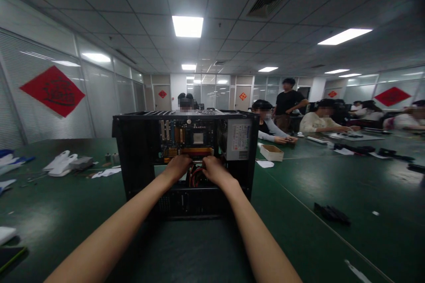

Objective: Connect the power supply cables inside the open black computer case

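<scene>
An opened computer case [119, 154] stands on the green table in front of me, its inside facing me. Within it are a motherboard [171, 135] with a bare processor socket area [198, 138] and a power supply [238, 139] at the upper right. My left hand [178, 167] and my right hand [214, 170] both reach into the case, at the two ends of the orange memory slots [202, 151]. The fingers of both are curled against the board's lower edge; their tips are hidden. Red and black cables [196, 177] hang between my hands.
At left lie a white plastic bag [61, 162], a grey block [81, 163] and papers [106, 172]. A small open box [271, 152] stands to the right of the case. Black parts [331, 213] lie nearer at right. Several people sit along the table; one person [289, 101] stands.
</scene>
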